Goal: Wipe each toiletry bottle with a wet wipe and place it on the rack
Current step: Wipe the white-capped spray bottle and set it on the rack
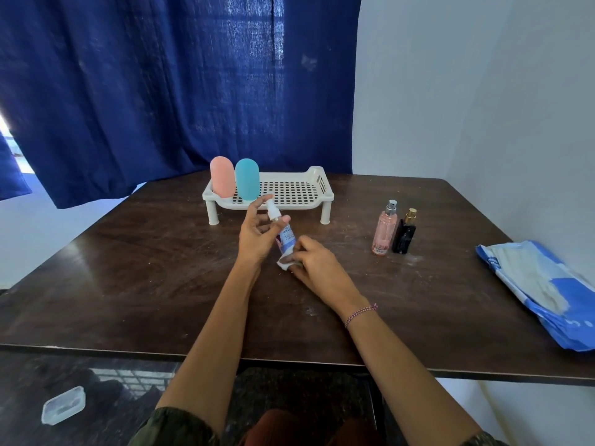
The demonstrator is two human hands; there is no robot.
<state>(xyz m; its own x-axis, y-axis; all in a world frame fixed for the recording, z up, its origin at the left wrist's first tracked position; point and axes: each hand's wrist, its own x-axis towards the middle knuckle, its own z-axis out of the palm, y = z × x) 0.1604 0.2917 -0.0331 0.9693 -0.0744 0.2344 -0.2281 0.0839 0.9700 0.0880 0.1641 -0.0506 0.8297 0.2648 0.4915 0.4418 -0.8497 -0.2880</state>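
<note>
I can't read the tiny words on the small spray bottle (287, 237). Its bottom end is hidden inside the wet wipe (284, 263). Most of the wipe is tucked under the right hand (317, 265), so I only see a white crumpled bit. The blue pack of wipes (547, 294) is cut off at the right edge.

The rack (291, 206) is white plastic, with lots of little square holes in its floor and short round legs. On its left end stand a pink bottle (222, 177) and a teal bottle (247, 179), smooth with round tops, just beside each other. The table (128, 268) is dark shiny wood with pale dusty smears. Right of the rack stand a tall pink glass bottle (384, 233) with a silver top and a black bottle (404, 237) with a gold top.

The small spray bottle is thin, with a white cap and a blue and white label. It is tilted over the table, in front of the rack. The left hand (257, 236) pinches it near the cap between thumb and curled fingers. The right hand's fingers curl round the wipe and press it on the bottle's low end.
</note>
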